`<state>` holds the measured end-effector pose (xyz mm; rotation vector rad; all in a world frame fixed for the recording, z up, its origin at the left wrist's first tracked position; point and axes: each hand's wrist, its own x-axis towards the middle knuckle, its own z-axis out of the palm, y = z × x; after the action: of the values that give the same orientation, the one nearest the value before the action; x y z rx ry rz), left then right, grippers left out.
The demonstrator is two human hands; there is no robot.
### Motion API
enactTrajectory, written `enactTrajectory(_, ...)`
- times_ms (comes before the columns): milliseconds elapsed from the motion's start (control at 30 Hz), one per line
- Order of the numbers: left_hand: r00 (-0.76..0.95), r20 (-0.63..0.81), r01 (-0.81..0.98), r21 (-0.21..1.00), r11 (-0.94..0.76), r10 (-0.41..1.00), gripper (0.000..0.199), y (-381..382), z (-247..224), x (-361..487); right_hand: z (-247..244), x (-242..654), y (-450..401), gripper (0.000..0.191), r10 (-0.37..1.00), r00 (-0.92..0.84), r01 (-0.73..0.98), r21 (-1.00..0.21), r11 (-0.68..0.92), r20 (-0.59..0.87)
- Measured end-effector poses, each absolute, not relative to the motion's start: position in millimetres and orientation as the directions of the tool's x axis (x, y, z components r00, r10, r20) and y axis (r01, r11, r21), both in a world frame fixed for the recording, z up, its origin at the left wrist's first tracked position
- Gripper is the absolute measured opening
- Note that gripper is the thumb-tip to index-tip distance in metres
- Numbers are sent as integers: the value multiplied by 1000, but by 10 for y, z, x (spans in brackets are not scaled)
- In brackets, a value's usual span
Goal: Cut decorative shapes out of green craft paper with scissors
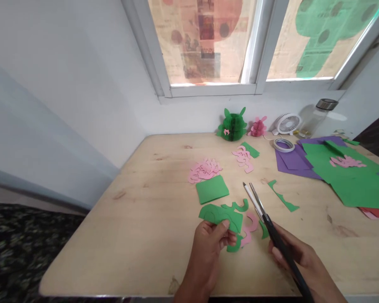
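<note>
My left hand [213, 237] pinches a piece of green paper [219, 215], which has curved outlines drawn on it. In my right hand [298, 254] is a pair of scissors [279, 242] with black handles, its blades pointing away from me. Beside the blades is a slim white stick [252, 195] with a dark tip, like a pen. Around my left hand lie a curled green cutting [242, 206], a pink curved paper piece [252, 222] and more green scraps. A folded green paper rectangle [212, 189] lies just beyond, against a heap of pink paper cutouts [205, 169].
A green paper honeycomb figure [232, 125] and a smaller pink one [257, 126] stand by the wall, near a white fan [287, 123] and a glass bottle [317, 120]. Tape [283, 145], purple sheets [292, 162] and green sheets [353, 185] lie right. A green strip [282, 197] is nearer.
</note>
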<state>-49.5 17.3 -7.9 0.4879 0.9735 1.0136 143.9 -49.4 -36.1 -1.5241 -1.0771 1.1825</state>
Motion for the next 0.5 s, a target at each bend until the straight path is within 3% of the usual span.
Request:
enactTrajectory(267,180,-422,-466,759,455,889,16,129,36,-426,-275,1419,-582,53,970,78,-15,-973,-230,-230)
enactTrajectory(367,176,-411,-476,759,443,894,15,87,61,-359,-198,1447,-647,43,973,-21,-186,-955,-230,-230)
enactTrajectory(500,223,-399,-484,747,456,890,13,-28,65,-239,-181,1460,-706,35,985,6,-494,-857,-144,-170)
